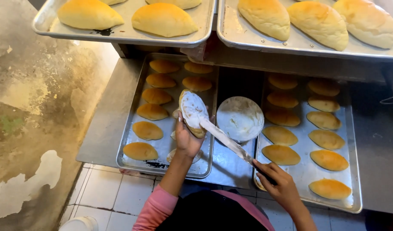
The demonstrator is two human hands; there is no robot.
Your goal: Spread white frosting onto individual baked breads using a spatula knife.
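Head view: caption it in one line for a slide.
Left hand holds a split bun while the right hand spreads white cream with a long knife, between two trays of buns.

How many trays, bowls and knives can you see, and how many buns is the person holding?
Trays: 4
Bowl: 1
Knife: 1
Held bun: 1
Total: 7

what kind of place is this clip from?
Most likely a bakery production area. Metal baking trays filled with golden bread rolls sit on a steel counter. The left hand holds a split roll while the right hand spreads white cream with a long knife.
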